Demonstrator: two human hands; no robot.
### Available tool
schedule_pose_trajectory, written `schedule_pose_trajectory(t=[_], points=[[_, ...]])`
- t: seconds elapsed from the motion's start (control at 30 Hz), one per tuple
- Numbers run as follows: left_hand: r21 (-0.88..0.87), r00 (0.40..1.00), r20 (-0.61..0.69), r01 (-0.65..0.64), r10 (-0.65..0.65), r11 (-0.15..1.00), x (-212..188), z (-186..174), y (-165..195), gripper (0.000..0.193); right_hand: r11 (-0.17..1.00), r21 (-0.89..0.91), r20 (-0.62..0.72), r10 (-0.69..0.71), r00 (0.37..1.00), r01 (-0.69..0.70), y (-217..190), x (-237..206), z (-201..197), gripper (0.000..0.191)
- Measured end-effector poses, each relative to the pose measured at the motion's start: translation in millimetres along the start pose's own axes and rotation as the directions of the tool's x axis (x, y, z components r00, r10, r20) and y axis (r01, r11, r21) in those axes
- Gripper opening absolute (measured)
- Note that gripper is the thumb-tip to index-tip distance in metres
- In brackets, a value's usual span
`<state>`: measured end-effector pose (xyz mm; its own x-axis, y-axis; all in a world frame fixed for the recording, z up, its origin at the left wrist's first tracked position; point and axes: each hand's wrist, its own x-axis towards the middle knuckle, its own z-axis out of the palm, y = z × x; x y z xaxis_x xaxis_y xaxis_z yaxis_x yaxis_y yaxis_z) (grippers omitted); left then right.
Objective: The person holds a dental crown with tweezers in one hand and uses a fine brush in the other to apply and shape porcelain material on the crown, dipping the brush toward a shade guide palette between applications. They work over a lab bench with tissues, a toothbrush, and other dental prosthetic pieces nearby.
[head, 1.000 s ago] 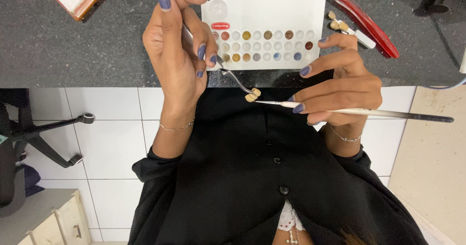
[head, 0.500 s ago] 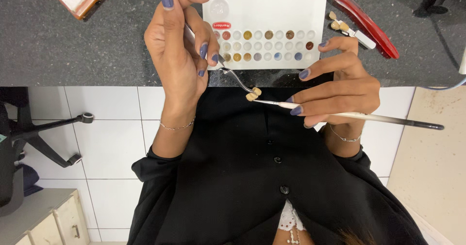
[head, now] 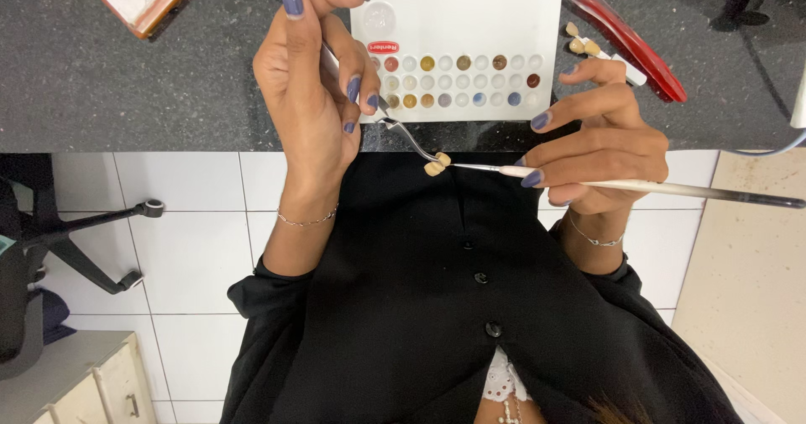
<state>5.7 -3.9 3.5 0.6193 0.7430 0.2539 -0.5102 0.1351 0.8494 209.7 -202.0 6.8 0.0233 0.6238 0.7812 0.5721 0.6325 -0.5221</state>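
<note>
Brush (head: pixel 638 187) in right hand (head: pixel 600 143), tip touching tooth piece (head: pixel 436 164) (left hand (head: pixel 315 96) holds its clamp (head: pixel 409 137))

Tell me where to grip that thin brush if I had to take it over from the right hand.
Probably the long handle of the brush, which sticks out free past the right hand. Come from that outer side and pinch across the shaft: it lies level, and its tip meets the small tooth piece, so keep off that end.

Left hand (head: pixel 315 88) pinching a metal holder (head: pixel 407 134) bearing small tooth crowns (head: pixel 436 164) at frame centre; right hand (head: pixel 600 143) touching them with a fine brush (head: pixel 638 187). White well palette (head: pixel 457 54) on dark table (head: pixel 101 80) above.
</note>
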Motion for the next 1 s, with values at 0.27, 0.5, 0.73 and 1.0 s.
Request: schedule_pose_trajectory(t=[0.27, 0.5, 0.73, 1.0], points=[[-0.008, 0.999, -0.040, 0.017, -0.017, 1.000, 1.3, 2.0, -0.2, 0.043, 0.998, -0.019, -0.023, 0.052, 0.998, -0.052, -2.8, -2.0, 3.9, 0.034], [-0.027, 0.997, -0.058, 0.044, -0.045, 0.999, 2.4, 3.6, 0.3, 0.044, 0.994, -0.023, -0.071, 0.104, 0.992, -0.106, -6.4, -2.9, 6.2, 0.035], [-0.035, 0.997, -0.054, 0.051, -0.053, 0.998, 0.8, 2.7, 0.6, 0.044, 0.994, -0.031, -0.088, 0.103, 0.991, -0.106, -6.1, 0.9, 8.5, 0.035], [-0.017, 0.998, -0.048, 0.034, -0.035, 0.999, 3.0, 3.5, -1.0, 0.044, 0.988, -0.035, -0.066, 0.145, 0.987, -0.148, -5.8, -2.4, 6.4, 0.034]])
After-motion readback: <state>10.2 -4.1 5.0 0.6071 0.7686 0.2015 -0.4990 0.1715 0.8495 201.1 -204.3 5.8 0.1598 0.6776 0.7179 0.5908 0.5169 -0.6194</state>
